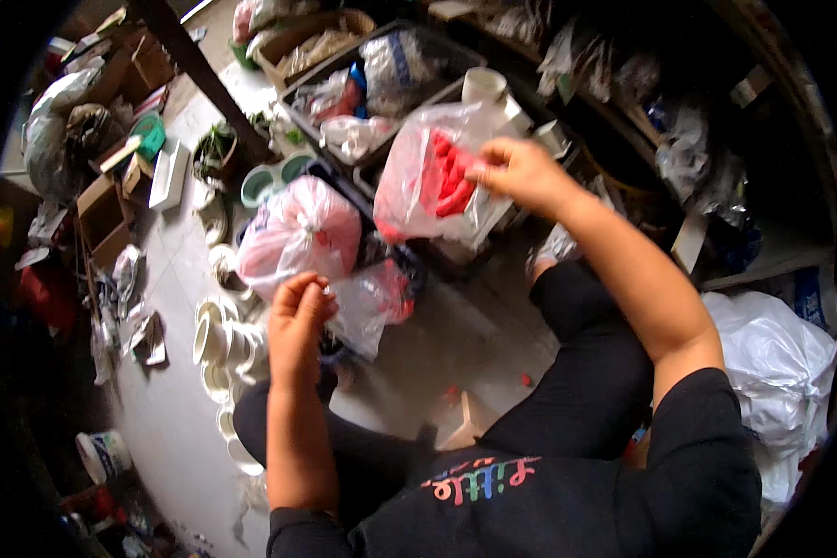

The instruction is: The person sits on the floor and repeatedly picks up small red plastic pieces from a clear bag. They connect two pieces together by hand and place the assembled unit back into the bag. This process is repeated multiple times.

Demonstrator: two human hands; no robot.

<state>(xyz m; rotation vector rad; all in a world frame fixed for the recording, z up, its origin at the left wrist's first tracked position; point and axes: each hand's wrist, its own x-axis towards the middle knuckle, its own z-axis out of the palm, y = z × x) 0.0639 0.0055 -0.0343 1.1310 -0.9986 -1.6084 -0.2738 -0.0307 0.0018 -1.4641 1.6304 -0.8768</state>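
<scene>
My left hand (pixel 299 316) pinches the edge of a small clear plastic bag (pixel 358 314), which hangs to its right with some red pieces at its far end. My right hand (pixel 530 177) is closed, thumb against fingers, at the side of a larger translucent bag (pixel 409 177). Bright red pieces (pixel 451 177) show in this bag, right by my fingertips. Whether the fingers grip the bag's film or a red piece I cannot make out. Beyond my left hand sits a full, knotted plastic bag (pixel 299 228) with pinkish contents.
White cups or pots (pixel 219 339) stand in a row at my left. Ahead is a dark crate (pixel 344 84) of bagged goods. A large white sack (pixel 772 363) lies at the right. Small red bits (pixel 526 379) lie on the floor between my legs.
</scene>
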